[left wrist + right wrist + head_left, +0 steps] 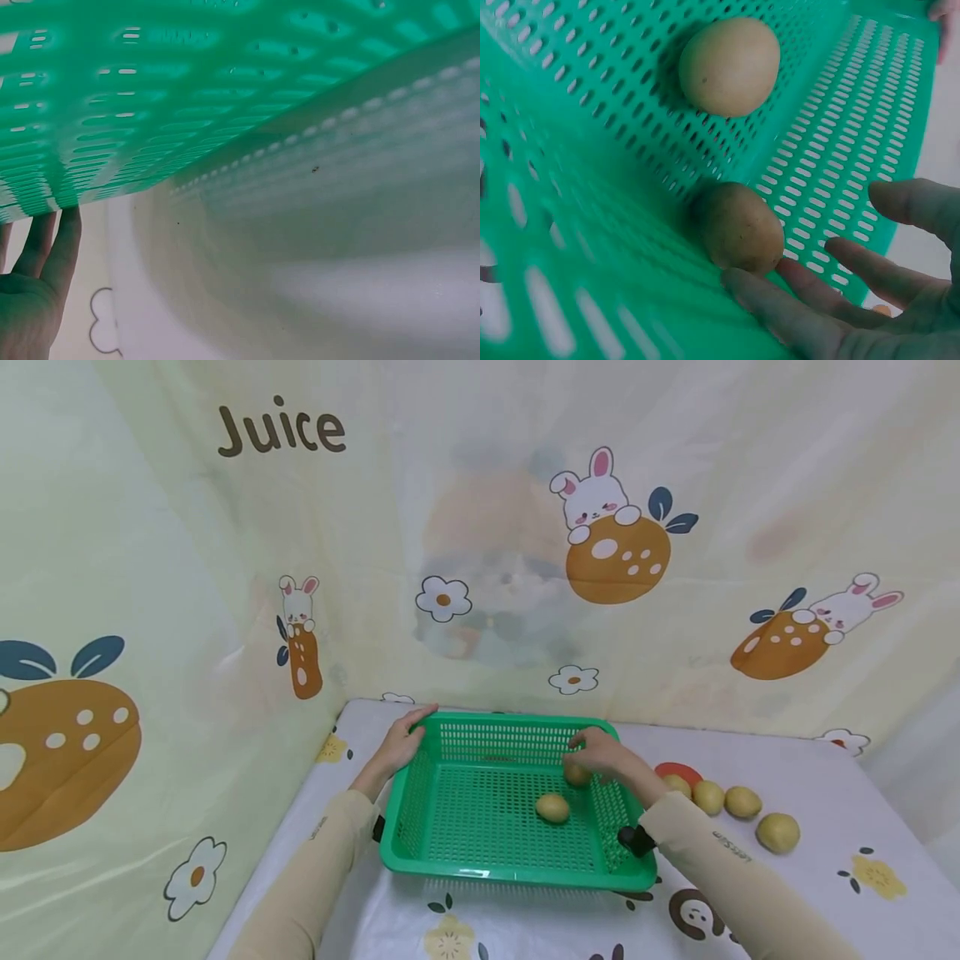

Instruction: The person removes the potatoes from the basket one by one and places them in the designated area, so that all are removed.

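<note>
A green plastic basket [517, 883] with slotted walls stands on the table before me. My left hand [401, 743] rests at its back left corner; in the left wrist view the extended fingers [61, 251] reach up against the basket's edge. Over the back right corner, inside the basket, is my right hand [603, 753], its fingers spread. One fingertip meets the lower side of a brown potato [742, 229] lying against the wall, and the thumb stands apart from it. A second, paler potato [552, 808] lies on the basket floor close by.
Several potatoes [743, 802] lie on the table right of the basket, beside my right forearm. A red round object [678, 771] shows partly behind them. Printed sheeting [495, 527] hangs behind and to the left of the table.
</note>
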